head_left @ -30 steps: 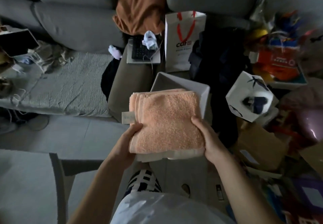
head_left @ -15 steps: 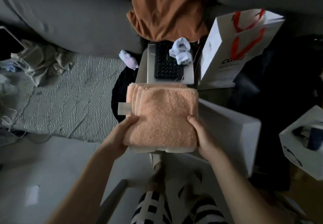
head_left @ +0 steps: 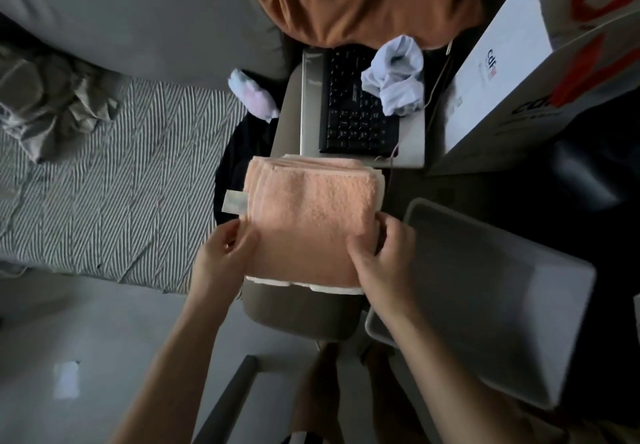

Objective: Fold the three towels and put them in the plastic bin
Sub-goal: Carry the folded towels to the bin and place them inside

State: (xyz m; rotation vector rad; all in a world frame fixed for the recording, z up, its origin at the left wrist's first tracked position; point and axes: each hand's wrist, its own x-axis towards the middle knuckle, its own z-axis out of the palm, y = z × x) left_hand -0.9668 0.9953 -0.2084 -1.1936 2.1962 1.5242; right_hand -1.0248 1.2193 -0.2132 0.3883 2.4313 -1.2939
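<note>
My left hand and right hand close on the sides of the folded stack of peach terry towels, resting just left of the empty grey plastic bin. Folding looks done; the stack is not yet binned.
</note>
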